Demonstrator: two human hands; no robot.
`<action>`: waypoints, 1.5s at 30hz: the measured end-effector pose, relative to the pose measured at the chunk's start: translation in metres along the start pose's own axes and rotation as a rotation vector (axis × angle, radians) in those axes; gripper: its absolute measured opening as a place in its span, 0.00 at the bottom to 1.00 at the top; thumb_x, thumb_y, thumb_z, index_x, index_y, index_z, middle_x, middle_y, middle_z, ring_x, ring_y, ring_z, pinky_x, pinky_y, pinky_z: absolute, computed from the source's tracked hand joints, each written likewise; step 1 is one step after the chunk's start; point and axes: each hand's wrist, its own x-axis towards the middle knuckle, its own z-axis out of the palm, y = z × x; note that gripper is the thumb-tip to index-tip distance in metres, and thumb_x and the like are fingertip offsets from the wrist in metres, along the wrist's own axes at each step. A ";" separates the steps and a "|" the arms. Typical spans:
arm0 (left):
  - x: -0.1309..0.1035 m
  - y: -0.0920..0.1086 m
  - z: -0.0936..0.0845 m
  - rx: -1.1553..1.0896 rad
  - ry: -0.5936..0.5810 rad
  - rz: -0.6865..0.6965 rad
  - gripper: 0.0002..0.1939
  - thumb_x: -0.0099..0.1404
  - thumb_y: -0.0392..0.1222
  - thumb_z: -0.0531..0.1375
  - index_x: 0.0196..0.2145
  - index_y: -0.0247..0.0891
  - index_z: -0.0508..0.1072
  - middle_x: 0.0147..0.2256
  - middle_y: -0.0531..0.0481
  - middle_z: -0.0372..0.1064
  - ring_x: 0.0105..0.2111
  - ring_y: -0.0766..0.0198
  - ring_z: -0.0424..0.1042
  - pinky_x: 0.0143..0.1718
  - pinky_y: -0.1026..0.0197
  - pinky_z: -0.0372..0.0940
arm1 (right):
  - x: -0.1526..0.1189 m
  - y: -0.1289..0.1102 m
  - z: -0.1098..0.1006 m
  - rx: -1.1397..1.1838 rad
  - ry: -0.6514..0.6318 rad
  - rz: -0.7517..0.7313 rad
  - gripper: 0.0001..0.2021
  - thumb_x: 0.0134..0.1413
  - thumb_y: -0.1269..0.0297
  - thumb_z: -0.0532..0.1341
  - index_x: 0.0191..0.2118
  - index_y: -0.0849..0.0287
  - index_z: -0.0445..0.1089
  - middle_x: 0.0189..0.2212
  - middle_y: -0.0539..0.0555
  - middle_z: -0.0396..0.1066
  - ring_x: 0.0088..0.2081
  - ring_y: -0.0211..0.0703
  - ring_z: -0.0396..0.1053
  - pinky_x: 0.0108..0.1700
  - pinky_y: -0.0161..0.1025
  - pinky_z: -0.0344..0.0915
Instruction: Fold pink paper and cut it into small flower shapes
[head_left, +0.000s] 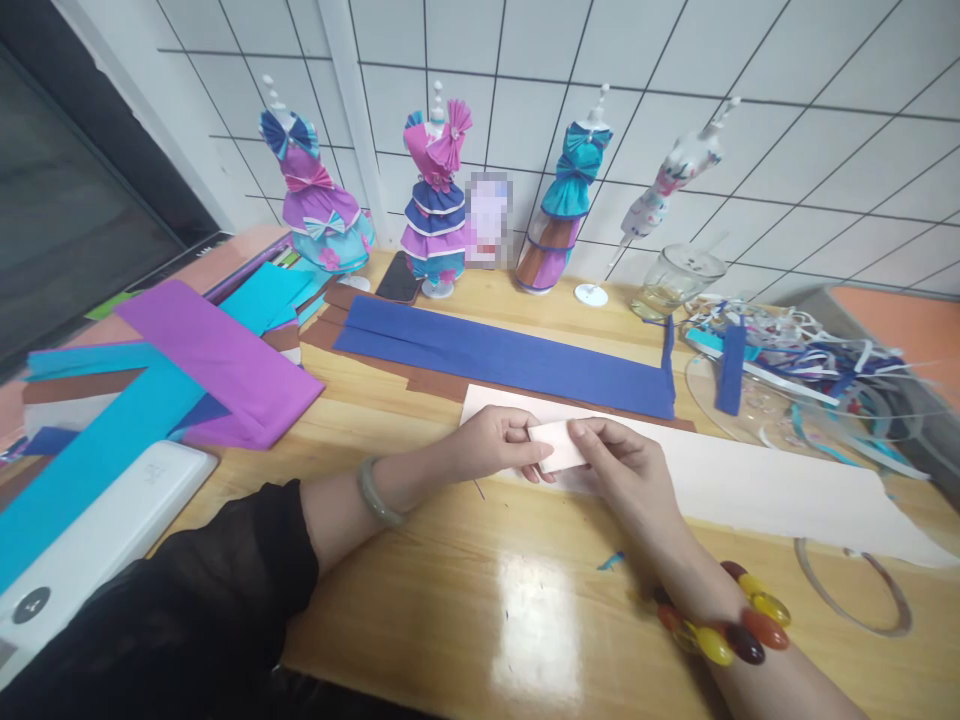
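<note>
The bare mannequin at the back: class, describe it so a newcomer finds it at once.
Follow the white tiled wall to the row of four small mannequins. The bare mannequin is the rightmost, leaning above the glass cup. It alone wears no paper dress.

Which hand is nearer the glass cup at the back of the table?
Right. The right hand lies below and slightly left of the glass cup; the left hand is farther left.

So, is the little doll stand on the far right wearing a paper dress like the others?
No, the white floral mannequin stand on the far right is bare, with no folded paper dress on it.
</note>
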 end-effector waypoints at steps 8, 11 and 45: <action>0.000 0.001 0.001 -0.003 0.039 -0.012 0.20 0.53 0.50 0.62 0.35 0.27 0.71 0.27 0.41 0.73 0.25 0.64 0.73 0.31 0.61 0.69 | 0.000 -0.003 0.002 -0.043 0.040 -0.050 0.13 0.53 0.55 0.59 0.24 0.58 0.71 0.21 0.50 0.70 0.25 0.40 0.66 0.27 0.35 0.63; 0.001 0.000 0.001 -0.005 0.066 0.000 0.21 0.53 0.50 0.62 0.36 0.27 0.71 0.27 0.41 0.73 0.26 0.63 0.73 0.31 0.61 0.69 | 0.001 -0.001 0.001 -0.076 0.032 -0.061 0.12 0.52 0.56 0.60 0.26 0.58 0.72 0.22 0.51 0.71 0.26 0.41 0.67 0.28 0.35 0.63; -0.002 0.001 0.000 0.132 0.016 -0.033 0.18 0.54 0.49 0.62 0.33 0.29 0.72 0.28 0.42 0.73 0.26 0.63 0.73 0.29 0.62 0.68 | 0.001 0.002 0.004 0.072 -0.196 -0.136 0.11 0.54 0.59 0.59 0.32 0.60 0.74 0.22 0.51 0.71 0.23 0.38 0.67 0.28 0.36 0.63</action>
